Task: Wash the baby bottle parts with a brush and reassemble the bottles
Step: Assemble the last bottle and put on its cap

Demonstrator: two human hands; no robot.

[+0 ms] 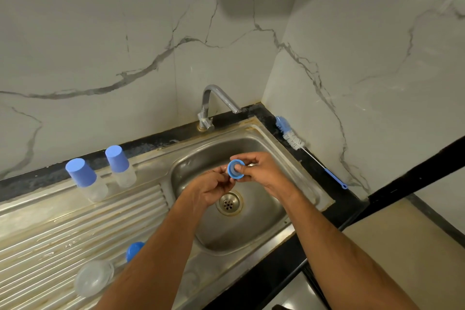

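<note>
While two hands [234, 178] pinch one collar ring [236, 170].

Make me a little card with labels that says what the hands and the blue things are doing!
left hand: touches the blue ring
right hand: pinches the blue ring over the sink
brush: lies on the ledge by the right wall
capped bottles: two, upright on the drainboard
tap: no water seen
clear bottle: lies on the drainboard
</note>
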